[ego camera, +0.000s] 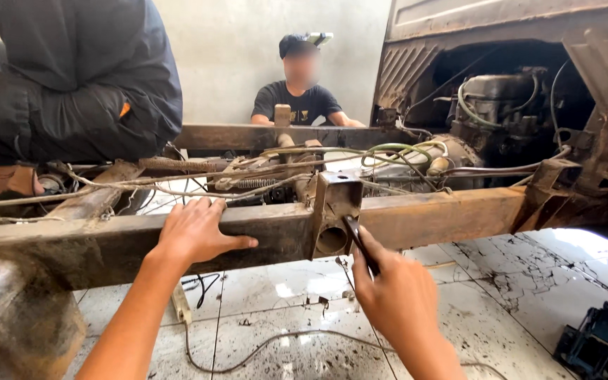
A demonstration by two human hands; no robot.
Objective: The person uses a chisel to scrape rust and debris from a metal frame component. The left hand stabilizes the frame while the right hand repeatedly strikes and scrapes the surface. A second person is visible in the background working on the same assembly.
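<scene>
My left hand (195, 232) lies flat, fingers spread, on the side of a rusty steel frame rail (445, 214) that runs across the view. My right hand (395, 292) grips a dark slim tool (357, 236) whose tip rests at a steel bracket (336, 211) with a round hole, fixed on the rail. Wires and hoses (283, 176) run behind the bracket.
A person in a black shirt (302, 102) sits beyond the far rail. Another person in dark clothes (72, 77) crouches on the frame at upper left. An engine (508, 105) sits at right. A dirty tiled floor with a loose cable (262, 345) and a dark blue part (589, 341) lies below.
</scene>
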